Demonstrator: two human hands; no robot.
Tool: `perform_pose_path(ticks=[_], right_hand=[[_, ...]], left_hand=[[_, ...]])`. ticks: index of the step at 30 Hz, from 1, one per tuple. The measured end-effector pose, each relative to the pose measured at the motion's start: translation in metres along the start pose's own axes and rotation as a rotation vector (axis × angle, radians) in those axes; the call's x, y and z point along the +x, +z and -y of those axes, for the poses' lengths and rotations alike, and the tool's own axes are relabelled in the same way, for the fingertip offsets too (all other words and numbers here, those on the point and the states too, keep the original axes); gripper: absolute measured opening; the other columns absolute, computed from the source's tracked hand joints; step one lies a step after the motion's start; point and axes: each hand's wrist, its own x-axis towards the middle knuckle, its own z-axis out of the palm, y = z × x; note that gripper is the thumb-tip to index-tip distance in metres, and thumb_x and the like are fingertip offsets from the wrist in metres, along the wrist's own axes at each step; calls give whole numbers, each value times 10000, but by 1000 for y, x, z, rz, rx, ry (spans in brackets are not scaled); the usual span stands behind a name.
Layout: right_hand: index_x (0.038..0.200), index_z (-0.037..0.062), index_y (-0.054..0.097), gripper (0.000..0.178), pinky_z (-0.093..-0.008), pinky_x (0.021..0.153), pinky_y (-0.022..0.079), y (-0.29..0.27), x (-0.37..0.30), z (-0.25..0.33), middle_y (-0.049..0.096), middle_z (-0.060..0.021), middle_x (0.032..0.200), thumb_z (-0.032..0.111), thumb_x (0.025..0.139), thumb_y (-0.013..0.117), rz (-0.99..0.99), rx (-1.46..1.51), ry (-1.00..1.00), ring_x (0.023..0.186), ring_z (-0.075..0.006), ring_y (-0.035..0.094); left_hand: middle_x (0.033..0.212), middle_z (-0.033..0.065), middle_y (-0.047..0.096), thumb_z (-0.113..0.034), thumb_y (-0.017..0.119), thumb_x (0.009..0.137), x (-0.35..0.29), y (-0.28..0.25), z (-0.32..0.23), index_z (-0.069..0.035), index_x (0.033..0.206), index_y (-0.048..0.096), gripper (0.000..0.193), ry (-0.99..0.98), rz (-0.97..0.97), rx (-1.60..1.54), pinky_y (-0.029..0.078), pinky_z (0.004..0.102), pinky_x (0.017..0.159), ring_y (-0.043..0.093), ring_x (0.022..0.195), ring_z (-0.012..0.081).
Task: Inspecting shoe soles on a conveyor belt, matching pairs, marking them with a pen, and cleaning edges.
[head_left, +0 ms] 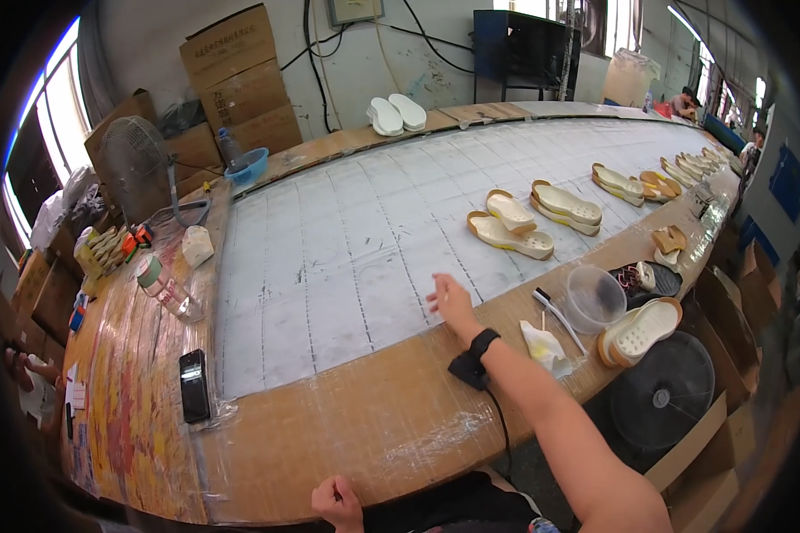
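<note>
My right hand (452, 300) hovers above the near edge of the white gridded belt (356, 258), its fingers loosely bent and apart, holding nothing I can see. A black band and a small black device (469, 369) with a cable sit at that wrist. At the table's near edge, my left hand (338, 500) is curled into a loose fist with nothing showing in it. Beyond my right hand, white shoe soles with tan rims (511, 238) lie on the belt, one stacked on another. More pairs (567, 207) run off to the far right.
On the right ledge are a clear plastic tub (594, 298), a black-capped marker (556, 313), a crumpled white wrapper (545, 346) and a pair of soles (640, 330). At left are a phone (195, 386), a bottle (167, 289) and a fan (135, 160). White soles (396, 115) rest at the back.
</note>
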Motion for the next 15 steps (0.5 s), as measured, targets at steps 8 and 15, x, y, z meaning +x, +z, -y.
perform_pose_path(ticks=[8, 15], right_hand=[[1073, -1, 455, 333, -457, 746, 422, -80, 134, -21, 549, -231, 1012, 260, 867, 462, -752, -568, 28, 910, -389, 536], [1094, -59, 432, 481, -435, 845, 417, -119, 184, -67, 515, -273, 1071, 302, 796, 543, -837, -371, 272, 990, -412, 512]], left_hand=[[562, 132, 504, -116, 469, 858, -4, 1, 5, -17, 641, 525, 244, -22, -32, -54, 369, 373, 492, 477, 515, 300], [498, 92, 417, -72, 401, 870, -8, 0, 7, -66, 556, 421, 314, -29, 26, 52, 318, 362, 455, 409, 455, 264]])
